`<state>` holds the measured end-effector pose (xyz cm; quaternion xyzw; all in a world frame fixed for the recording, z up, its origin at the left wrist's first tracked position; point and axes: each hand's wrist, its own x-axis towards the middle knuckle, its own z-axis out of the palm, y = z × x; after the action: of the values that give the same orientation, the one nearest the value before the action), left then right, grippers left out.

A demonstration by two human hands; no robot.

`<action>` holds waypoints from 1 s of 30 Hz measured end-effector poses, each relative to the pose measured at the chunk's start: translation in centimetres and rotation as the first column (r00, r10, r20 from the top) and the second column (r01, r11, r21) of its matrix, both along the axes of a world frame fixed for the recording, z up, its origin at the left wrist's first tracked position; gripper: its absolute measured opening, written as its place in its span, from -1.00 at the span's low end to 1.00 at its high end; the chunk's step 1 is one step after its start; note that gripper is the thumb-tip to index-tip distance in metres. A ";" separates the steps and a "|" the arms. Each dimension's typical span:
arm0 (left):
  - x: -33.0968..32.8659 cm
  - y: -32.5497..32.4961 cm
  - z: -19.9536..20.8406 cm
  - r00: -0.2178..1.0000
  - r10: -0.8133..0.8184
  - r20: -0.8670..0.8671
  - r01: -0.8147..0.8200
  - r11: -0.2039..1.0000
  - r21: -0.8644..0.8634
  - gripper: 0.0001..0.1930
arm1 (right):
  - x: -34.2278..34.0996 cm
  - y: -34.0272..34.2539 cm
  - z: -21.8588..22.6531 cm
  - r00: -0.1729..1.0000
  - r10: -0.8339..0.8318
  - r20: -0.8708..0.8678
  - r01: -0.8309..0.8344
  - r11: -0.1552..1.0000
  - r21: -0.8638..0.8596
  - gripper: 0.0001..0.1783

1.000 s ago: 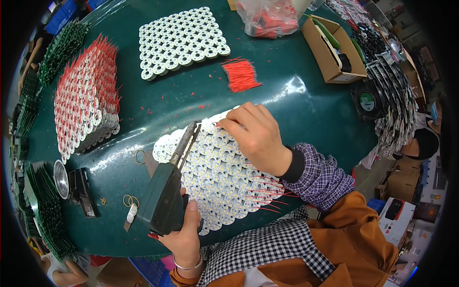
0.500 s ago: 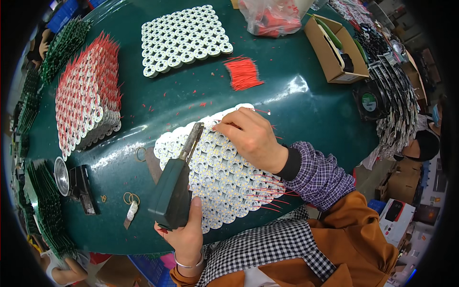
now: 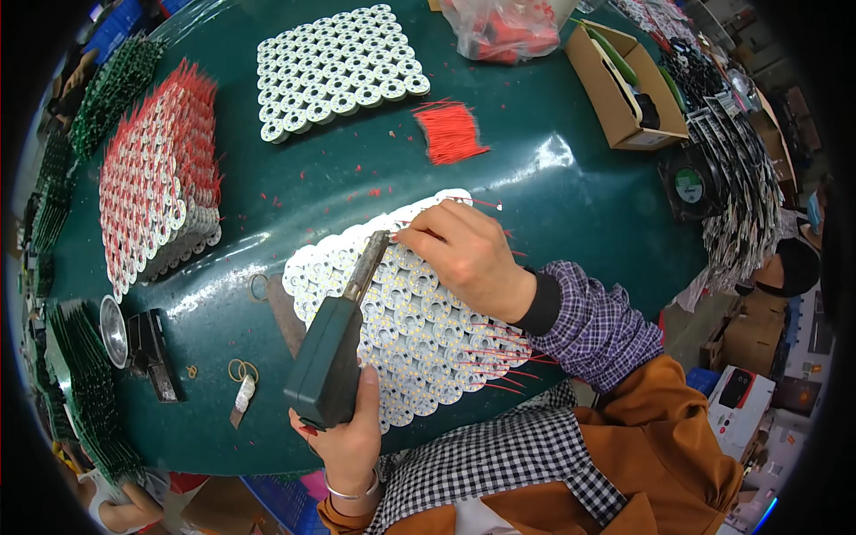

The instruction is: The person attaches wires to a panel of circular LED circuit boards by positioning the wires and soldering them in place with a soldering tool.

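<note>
My left hand [image 3: 349, 439] is wrapped round a dark green soldering gun [image 3: 323, 361] with a long metal nose. Its tip rests at the upper part of a panel of round white LED boards [image 3: 401, 316] with small yellow dots. Just right of that tip, my right hand [image 3: 459, 254] is closed in a pinch on a thin red wire, of which only a bit shows at the fingertips. More red wires [image 3: 495, 357] stick out along the panel's right side, and a few at its upper right. A brown flat piece [image 3: 287, 312] shows under the panel's left edge.
A bundle of red wires [image 3: 450, 132] lies beyond the panel. Stacked round boards [image 3: 343, 76] stand at the back, wired ones [image 3: 160, 169] at left. A cardboard box [image 3: 624, 94] and plastic bag [image 3: 508, 31] sit at the far right. A metal cup [image 3: 114, 330] stands left.
The soldering gun's tip has shifted slightly right, closer to my right fingertips. My right hand stays nearly in place, still pinching. The whole scene has shifted a little with the head.
</note>
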<state>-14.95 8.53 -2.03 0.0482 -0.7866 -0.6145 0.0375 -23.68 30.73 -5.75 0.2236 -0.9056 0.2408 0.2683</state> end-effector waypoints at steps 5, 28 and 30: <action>0.3 -0.4 0.2 0.979 0.038 0.199 -0.045 0.998 0.033 -0.71 | 0.0 0.1 0.0 1.000 -0.001 0.016 0.000 1.000 0.022 -0.82; 0.8 -0.4 0.3 0.974 0.003 0.227 0.006 0.999 -0.038 -0.69 | 0.0 0.0 -0.3 1.000 -0.015 -0.003 0.015 1.000 -0.010 -0.82; 0.7 -0.3 0.9 0.967 -0.032 0.252 0.051 0.996 -0.070 -0.69 | 0.0 -0.1 -0.4 1.000 -0.015 0.000 0.015 1.000 -0.013 -0.81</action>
<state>-14.29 8.21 -1.15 0.1077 -0.8086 -0.5738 -0.0732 -23.68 30.65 -6.17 0.2152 -0.9057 0.2446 0.2713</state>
